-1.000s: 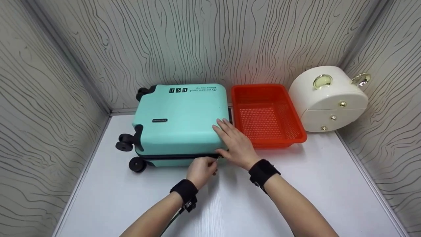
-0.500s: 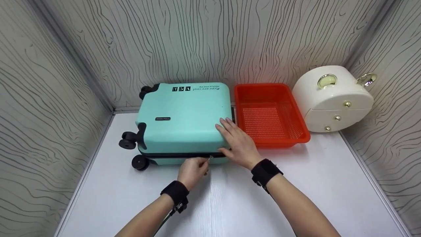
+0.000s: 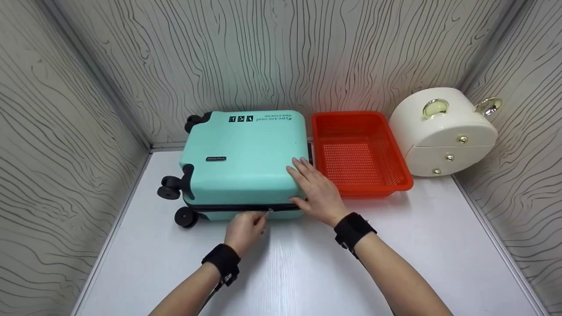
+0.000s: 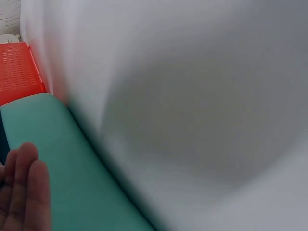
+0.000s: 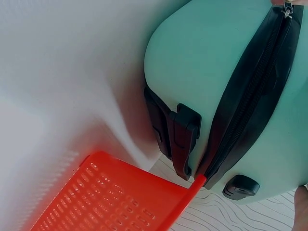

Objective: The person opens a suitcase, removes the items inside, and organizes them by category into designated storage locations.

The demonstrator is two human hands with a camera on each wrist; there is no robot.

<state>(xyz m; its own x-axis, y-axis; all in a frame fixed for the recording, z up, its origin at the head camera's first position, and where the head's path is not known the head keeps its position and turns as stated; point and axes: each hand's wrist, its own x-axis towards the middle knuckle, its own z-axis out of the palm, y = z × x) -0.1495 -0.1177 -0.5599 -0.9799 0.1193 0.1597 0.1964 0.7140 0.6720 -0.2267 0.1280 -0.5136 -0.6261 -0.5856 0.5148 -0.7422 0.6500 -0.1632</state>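
A mint-green suitcase lies flat on the table, its wheels to the left. My left hand is at the front side, thumb and curled fingers pinching a small metal zipper pull on the black zip band. In the right wrist view the zipper slider sits at the top of the band, with fingertips beside it. My right hand rests on the suitcase's front right corner, fingers extended over the top. The left wrist view shows several fingers against the green shell, the pull hidden.
A red perforated basket stands right of the suitcase, close to its black handle. Farther right is a white rounded case with gold knobs. Patterned walls enclose the white table behind and at both sides.
My left hand has moved left along the suitcase's front seam, taking the zipper pull with it. My right hand stays on the corner.
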